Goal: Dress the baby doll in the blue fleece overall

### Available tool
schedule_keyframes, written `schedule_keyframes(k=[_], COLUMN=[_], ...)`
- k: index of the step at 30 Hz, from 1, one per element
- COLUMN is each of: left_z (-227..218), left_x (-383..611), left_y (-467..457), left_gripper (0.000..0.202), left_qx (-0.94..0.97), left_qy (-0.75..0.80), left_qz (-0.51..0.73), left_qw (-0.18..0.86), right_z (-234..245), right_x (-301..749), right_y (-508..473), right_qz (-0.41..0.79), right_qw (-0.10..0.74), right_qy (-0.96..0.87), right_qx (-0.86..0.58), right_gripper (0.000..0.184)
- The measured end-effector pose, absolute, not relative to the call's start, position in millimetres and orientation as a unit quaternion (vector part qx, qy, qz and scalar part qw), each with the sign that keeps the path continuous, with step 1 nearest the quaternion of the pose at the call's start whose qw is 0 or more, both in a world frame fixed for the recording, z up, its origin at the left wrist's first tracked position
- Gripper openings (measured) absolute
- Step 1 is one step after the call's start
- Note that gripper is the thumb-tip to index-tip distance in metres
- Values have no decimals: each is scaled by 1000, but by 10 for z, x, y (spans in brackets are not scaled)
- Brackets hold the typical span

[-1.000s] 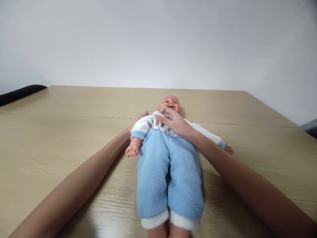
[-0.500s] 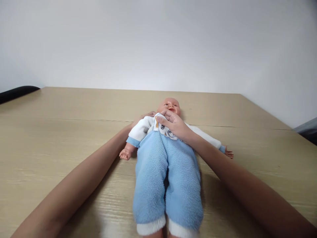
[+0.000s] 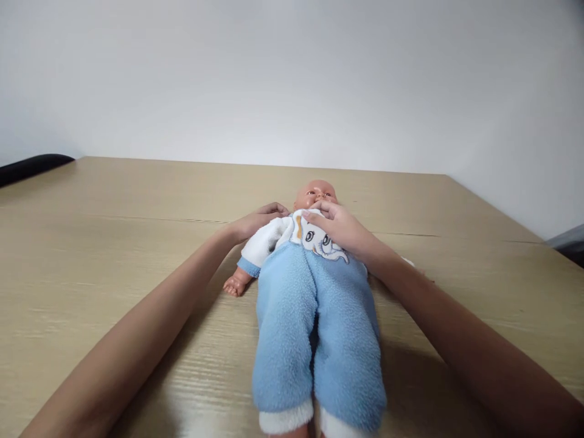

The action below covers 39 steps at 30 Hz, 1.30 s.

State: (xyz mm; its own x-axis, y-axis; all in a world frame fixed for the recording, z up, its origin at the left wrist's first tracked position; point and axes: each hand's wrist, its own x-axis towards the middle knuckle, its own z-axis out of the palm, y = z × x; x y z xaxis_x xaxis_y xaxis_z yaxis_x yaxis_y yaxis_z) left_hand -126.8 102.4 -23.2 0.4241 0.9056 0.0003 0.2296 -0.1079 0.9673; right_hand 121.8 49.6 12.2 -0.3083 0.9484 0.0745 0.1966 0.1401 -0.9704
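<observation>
A baby doll (image 3: 319,196) lies on its back, head away from me and legs toward me. Its fleece outfit (image 3: 287,316) has blue legs, white sleeves and an elephant face on the chest. My right hand (image 3: 344,228) is at the collar, thumb on the upper chest and fingers bent over the neckline, closed on the cloth. Beside the doll's shoulder at the left is my left hand (image 3: 262,220), its fingers loosely stretched toward the neck, their tips partly hidden. The doll's arm at the right is mostly covered by my right forearm.
The wooden table (image 3: 137,255) stretches to a pale wall (image 3: 292,79) behind it, with a thin seam across the top. A black curved object (image 3: 36,167) stands past the left edge, and a dark object (image 3: 570,243) past the right.
My left hand has drawn back slightly from the collar to the left. My right hand has moved a little right, uncovering more of the elephant face. The doll appears slightly farther right.
</observation>
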Motion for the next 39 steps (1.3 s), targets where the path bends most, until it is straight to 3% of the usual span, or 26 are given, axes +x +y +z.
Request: schedule_keyframes(k=[4,8,12,15,18,21,28,34,39], left_z=[-166,17,266,357,321,230,109,173,137], left_x=[-1424,-1357,-990,-579,-180,74,94,47,1], left_y=[1068,932,594,352,250,269,324,257,205], left_gripper=[42,27,24,21,27,30,22,26,33], left_qx=[684,722,809,877,909,916,921,917,914], left_qy=[465,506,408,327,326,353,285,198,167], left_qz=[311,350,365,329,257,192,258,323,367], left_qw=[468,316,211,123,46,18,70,121,51], right_z=[184,19,-270,-464,-597,-639,-416,-240,-257], right_x=[1435,1683,2144,2586,2926,3079,2973,2552,2243], right_y=[456,269,-74,-363,-608,-757,-651,-131,149], right_qz=[334,199,31,-8,18,74,263,335,308], right_qw=[311,361,361,306,273,293,483,581,516], right_qy=[-719,-722,-756,-768,-773,-751,-591,-581,-691], right_qx=[-524,-556,-545,-562,-572,-587,-590,-461,-402], right_gripper=[37,37,35,45,60,63,71,50,43])
